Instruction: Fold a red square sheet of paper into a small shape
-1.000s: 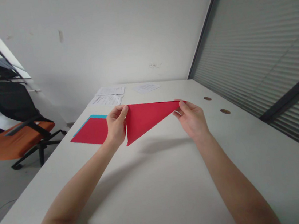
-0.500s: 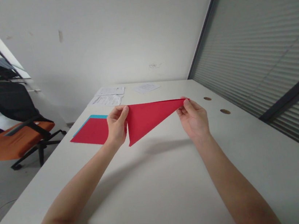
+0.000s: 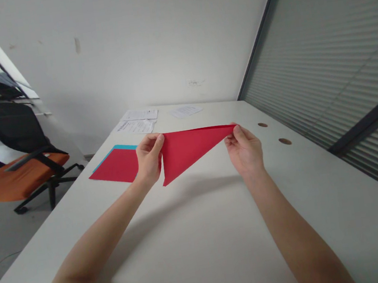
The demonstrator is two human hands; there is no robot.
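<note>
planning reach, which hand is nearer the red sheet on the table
Left. The left hand overlaps the right side of the flat red sheet in view; the right hand is farther right, at the pointed end of the held paper.

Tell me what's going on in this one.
A person is holding a folded red paper up above a white table. The left hand pinches its upper left corner and the right hand its narrow right end, so it forms a triangle. Beyond the left hand, a flat red sheet lies with a blue edge showing; printed pages lie farther back.
</note>
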